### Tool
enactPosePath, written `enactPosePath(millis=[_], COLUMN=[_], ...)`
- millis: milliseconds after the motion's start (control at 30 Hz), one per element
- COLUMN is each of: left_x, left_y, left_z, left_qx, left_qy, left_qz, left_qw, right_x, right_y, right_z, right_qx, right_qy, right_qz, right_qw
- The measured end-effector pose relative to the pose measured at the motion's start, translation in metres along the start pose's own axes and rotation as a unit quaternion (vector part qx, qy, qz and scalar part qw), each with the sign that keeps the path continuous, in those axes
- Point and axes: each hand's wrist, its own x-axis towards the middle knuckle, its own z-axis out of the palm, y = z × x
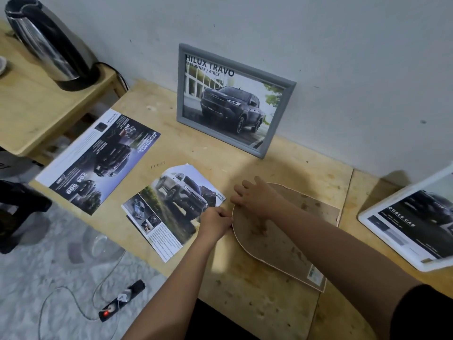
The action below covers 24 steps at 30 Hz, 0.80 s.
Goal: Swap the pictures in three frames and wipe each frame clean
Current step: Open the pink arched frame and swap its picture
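Two hands meet on the face-down frame point(318, 278) in the head view. Your right hand point(255, 197) rests flat, fingers spread, on the brown backing point(289, 231), most likely to pin it to the table point(245, 303). Your left hand point(215, 223) is curled and pinches the backing's left edge, apparently to lift it free. A loose picture point(171, 209) lies just beside the left hand, ready for insertion. Another sheet point(98, 163) lies further left. The grey frame point(235, 99) leans on the wall point(343, 45) behind. The white frame point(404, 229) stands at the right, well apart from both hands.
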Motion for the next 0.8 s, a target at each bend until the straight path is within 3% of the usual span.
enactPosePath(millis=[300,800], left_x=[0.004,0.002], left_y=[0.0,0.002], left_z=[-0.002,0.0], left_qx=[-0.107,-0.05], left_qy=[-0.036,-0.005], left_qz=[-0.051,-0.035], left_qw=[0.992,0.998], right_x=[0.013,-0.008], right_y=[0.004,0.016], right_z=[-0.003,0.0], right_qx=[0.003,0.015], right_qy=[-0.018,-0.005], right_qz=[-0.038,-0.061], right_qw=[0.999,0.998])
